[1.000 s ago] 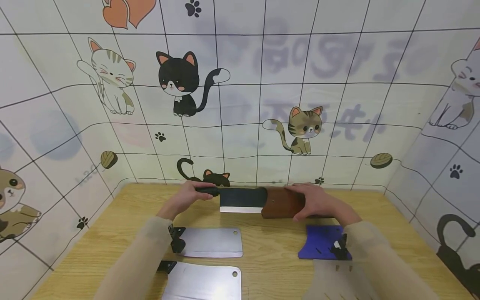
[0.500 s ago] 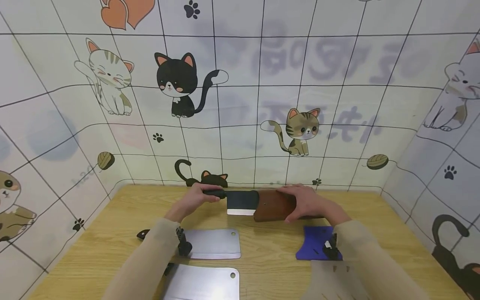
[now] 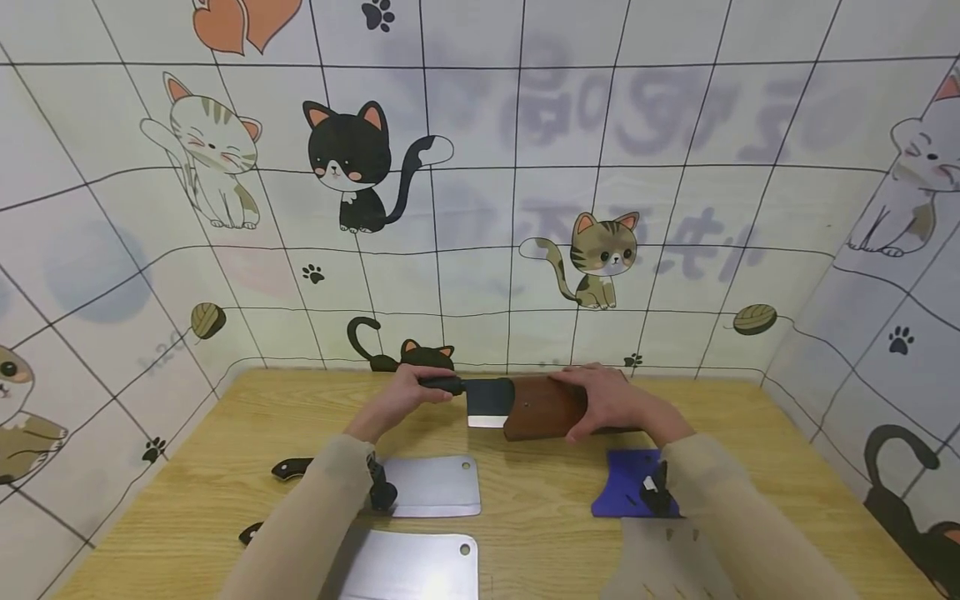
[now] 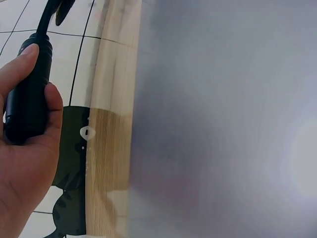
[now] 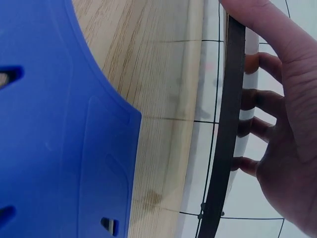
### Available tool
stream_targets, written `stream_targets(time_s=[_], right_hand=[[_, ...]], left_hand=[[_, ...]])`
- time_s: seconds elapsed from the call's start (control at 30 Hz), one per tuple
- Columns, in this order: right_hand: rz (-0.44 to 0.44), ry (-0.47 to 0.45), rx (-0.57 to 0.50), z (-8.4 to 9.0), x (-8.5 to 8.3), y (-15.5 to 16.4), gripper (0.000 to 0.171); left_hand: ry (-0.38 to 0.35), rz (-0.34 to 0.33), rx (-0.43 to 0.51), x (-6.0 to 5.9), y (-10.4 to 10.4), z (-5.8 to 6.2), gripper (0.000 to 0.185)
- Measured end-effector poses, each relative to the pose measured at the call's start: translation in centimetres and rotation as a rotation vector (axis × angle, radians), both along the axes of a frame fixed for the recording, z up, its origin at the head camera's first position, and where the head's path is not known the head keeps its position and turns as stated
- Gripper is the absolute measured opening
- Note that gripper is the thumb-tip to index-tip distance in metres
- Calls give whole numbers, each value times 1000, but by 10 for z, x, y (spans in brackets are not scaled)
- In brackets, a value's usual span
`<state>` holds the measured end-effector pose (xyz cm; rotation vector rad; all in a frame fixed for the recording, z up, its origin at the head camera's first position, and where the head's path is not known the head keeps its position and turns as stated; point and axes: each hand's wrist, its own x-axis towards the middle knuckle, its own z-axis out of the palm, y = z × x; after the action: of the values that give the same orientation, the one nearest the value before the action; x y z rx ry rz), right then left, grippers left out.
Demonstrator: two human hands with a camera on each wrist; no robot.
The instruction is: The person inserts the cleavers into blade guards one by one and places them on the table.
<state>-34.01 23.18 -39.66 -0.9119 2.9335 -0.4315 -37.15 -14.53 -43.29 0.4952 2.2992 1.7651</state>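
My left hand (image 3: 393, 404) grips the black handle (image 4: 29, 94) of a cleaver, thumb along one side and fingers curled round it. The cleaver's dark blade (image 3: 489, 393), with a bright strip along its lower edge, runs into a brown sheath (image 3: 542, 410). Only a short length of blade shows between handle and sheath; the rest is hidden inside. My right hand (image 3: 611, 400) holds the sheath from its far right end, thumb at the front and fingers behind. In the right wrist view the sheath's dark edge (image 5: 227, 114) lies between thumb and fingers.
Two silver cleavers (image 3: 438, 483) lie in front of me, handles to the left, partly under my left forearm. A blue plastic blade cover (image 3: 626, 487) and a pale translucent piece (image 3: 648, 554) lie near my right forearm. Behind the table (image 3: 536, 492) hangs a cat-print cloth (image 3: 480, 208).
My left hand has moved right, pushing the cleaver deeper into the sheath, so less blade shows. The right hand and sheath have shifted slightly left in the head view.
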Motion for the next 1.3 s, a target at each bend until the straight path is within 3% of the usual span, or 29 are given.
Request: stream_targets(time_s=[0.5,0.83,1.1,1.3], right_hand=[[-19,14,29,-3,-5,-6,107],[-15,-52,-37,-7,-8,-6,108],[-13,-19,7,-11,-11,-12,109],[-29,20,24,-11,-12,-17,110]], left_hand=[[-2,42,-18,-2,18,-5,47],[22,41,-22,-2,27,-5,45],[37,49,-45,-5,39,-10,42],[17,72,-10,-4,43,-9,40]])
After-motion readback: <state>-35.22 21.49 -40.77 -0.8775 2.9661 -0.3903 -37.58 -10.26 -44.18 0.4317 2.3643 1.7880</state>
